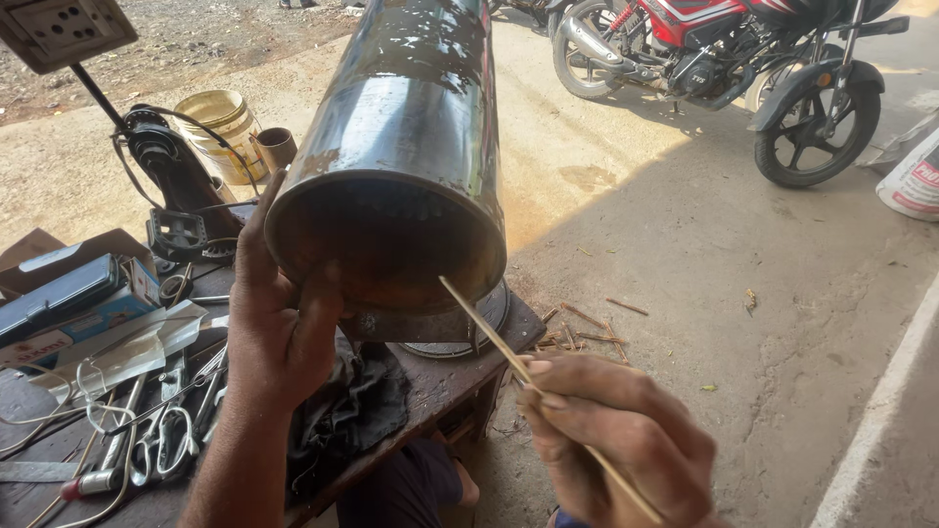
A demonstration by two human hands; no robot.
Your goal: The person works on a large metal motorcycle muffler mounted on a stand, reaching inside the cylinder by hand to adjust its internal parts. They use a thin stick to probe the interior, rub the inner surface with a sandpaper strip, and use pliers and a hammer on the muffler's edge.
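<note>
The large dark metal cylinder (406, 127) lies tilted over the cluttered wooden surface (440, 386), its long axis running away from the viewer and upward, its open round mouth facing the camera. Its outside is glossy and mottled with rust; the inside is dull brown. The left hand (279, 313) is clamped on the rim's left edge, thumb inside. The right hand (616, 435) pinches a thin pale wooden stick (489, 328), whose tip points up-left at the mouth's lower rim. A red motorcycle (743, 59) stands behind.
</note>
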